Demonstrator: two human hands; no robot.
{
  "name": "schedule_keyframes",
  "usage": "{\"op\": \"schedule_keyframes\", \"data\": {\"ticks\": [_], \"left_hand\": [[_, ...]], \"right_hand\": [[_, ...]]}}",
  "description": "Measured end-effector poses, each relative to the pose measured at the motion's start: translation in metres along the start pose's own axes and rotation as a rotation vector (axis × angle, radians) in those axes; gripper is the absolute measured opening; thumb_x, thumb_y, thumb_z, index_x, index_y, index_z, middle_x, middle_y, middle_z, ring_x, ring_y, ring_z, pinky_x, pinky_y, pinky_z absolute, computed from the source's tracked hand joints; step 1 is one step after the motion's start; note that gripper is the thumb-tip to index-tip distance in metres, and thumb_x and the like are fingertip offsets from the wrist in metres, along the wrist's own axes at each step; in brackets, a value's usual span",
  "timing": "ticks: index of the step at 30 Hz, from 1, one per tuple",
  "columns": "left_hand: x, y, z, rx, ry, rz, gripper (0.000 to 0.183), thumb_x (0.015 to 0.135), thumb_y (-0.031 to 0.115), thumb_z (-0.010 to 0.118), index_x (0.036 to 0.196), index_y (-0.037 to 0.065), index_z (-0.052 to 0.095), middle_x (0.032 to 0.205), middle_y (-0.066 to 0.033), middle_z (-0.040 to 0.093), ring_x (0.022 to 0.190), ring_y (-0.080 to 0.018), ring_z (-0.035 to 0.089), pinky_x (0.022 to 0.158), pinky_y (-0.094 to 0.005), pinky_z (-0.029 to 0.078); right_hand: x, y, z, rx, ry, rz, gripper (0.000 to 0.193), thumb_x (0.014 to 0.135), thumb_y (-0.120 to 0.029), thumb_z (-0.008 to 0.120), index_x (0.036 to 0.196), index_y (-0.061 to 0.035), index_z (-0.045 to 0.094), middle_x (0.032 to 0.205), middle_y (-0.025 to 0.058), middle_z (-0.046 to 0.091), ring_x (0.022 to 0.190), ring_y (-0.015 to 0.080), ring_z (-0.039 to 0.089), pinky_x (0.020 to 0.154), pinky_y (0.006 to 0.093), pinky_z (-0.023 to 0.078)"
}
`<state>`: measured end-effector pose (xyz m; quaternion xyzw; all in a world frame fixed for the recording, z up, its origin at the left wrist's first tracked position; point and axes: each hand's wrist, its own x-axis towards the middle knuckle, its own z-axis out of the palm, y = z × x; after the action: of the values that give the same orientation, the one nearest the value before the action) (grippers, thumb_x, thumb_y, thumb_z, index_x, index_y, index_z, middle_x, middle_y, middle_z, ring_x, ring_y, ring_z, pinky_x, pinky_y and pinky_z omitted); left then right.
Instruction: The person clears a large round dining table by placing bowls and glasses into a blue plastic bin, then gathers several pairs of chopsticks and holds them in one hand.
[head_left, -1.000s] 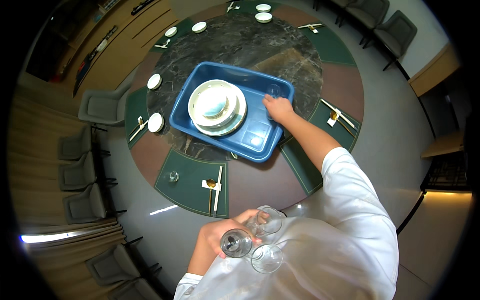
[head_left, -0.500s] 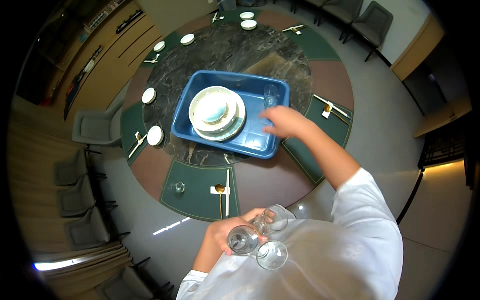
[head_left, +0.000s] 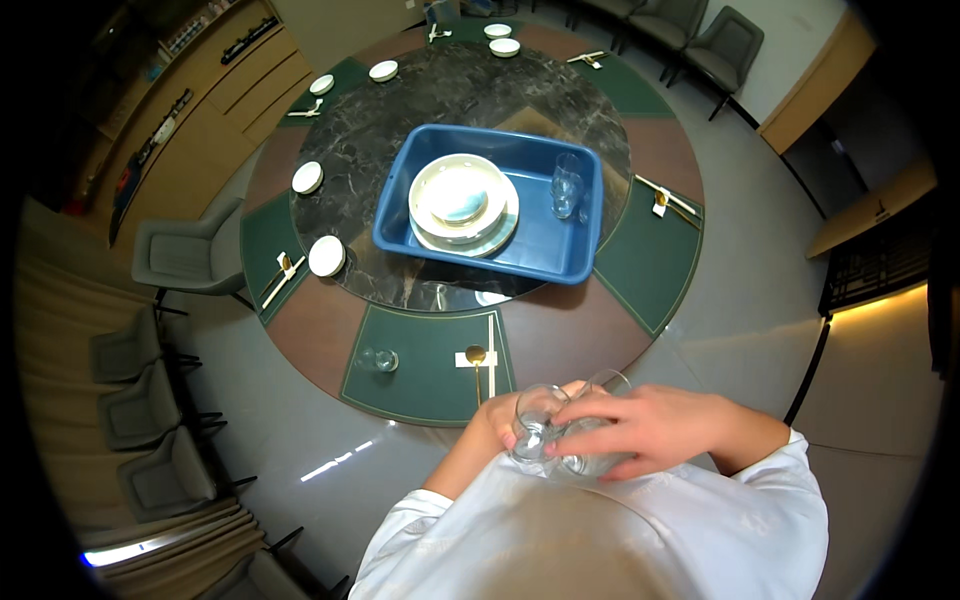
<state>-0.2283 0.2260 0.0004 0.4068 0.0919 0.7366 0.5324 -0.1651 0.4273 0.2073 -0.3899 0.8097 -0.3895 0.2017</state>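
Note:
Close to my body, my left hand (head_left: 494, 420) is closed round several clear drinking glasses (head_left: 541, 412), bunched together with their rims up. My right hand (head_left: 665, 425) reaches across from the right, its fingers curled over a glass (head_left: 588, 455) in that bunch; the fingers hide part of it. Farther off stands a blue plastic bin (head_left: 480, 266). On its left side sits a stack of pale bowls and plates (head_left: 462, 205), and clear glasses (head_left: 566, 190) lie or stand at its right end; which, I cannot tell.
The bin rests on the dark marble turntable (head_left: 450, 90) of a round table. White bowls (head_left: 326, 256) ring its edge. A small glass (head_left: 385, 361) and a gold spoon (head_left: 476, 355) with chopsticks lie on the near green placemat (head_left: 425, 390). Grey chairs (head_left: 190, 245) stand around.
My right hand has come back from the bin to the glasses held by my left hand. The bin appears farther right and higher in view as the view shifted.

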Motion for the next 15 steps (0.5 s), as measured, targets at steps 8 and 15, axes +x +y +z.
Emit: {"op": "schedule_keyframes", "data": {"ticks": [8, 15], "left_hand": [[-0.029, -0.008, -0.015, -0.071, 0.089, 0.062, 0.087, 0.060, 0.055, 0.086, 0.125, -0.001, 0.072, 0.154, -0.0237, 0.038, 0.142, -0.0387, 0.039, 0.121, -0.0528, 0.028], [-0.062, 0.020, -0.016, 0.060, 0.369, 0.253, 0.088, 0.067, 0.055, 0.080, 0.130, -0.005, 0.068, 0.160, -0.0320, 0.026, 0.143, -0.0460, 0.038, 0.113, -0.0556, 0.041]], "right_hand": [[0.010, 0.036, 0.026, 0.255, 0.331, -0.191, 0.060, 0.073, -0.018, 0.090, 0.130, -0.0167, 0.071, 0.124, 0.0046, 0.067, 0.092, 0.0271, 0.069, 0.070, 0.0369, 0.058], [-0.007, 0.088, -0.070, 0.419, 0.847, -0.173, 0.076, 0.068, -0.033, 0.093, 0.131, -0.0005, 0.065, 0.118, 0.0104, 0.068, 0.061, 0.0020, 0.050, 0.051, 0.0152, 0.037]]}}
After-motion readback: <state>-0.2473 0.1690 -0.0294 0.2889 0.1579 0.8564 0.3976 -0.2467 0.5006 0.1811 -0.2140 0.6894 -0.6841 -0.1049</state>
